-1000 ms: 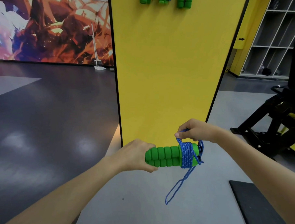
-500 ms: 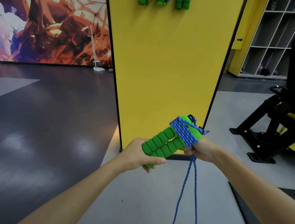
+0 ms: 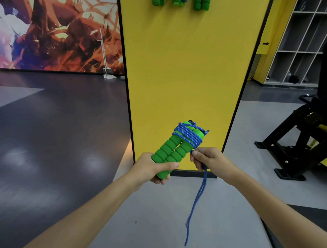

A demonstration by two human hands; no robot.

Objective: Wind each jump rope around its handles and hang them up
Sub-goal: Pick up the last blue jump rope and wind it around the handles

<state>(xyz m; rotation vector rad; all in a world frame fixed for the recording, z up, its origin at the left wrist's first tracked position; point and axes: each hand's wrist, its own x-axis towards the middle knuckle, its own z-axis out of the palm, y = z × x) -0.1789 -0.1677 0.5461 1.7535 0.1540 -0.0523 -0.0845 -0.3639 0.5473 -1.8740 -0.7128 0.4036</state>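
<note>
My left hand (image 3: 153,170) grips the lower ends of two green foam jump rope handles (image 3: 171,152), held side by side and tilted up to the right. Blue rope (image 3: 188,136) is wound several times around their upper ends. My right hand (image 3: 208,158) pinches the rope just below the coils, to the right of the handles. A doubled loose tail of rope (image 3: 196,202) hangs down from that hand. Three more green-handled ropes (image 3: 180,0) hang at the top of the yellow panel (image 3: 183,68).
The yellow panel stands straight ahead on a black base (image 3: 194,174). Black gym equipment (image 3: 304,141) stands to the right, with white cubby shelves (image 3: 301,47) behind it. A dark mat edge (image 3: 308,220) lies at lower right. A mural wall (image 3: 54,27) is at left.
The handles swung from lying level to tilting upward. My right hand moved from above the coils to below them, pulling the rope down; the hanging tail grew longer, then shortened.
</note>
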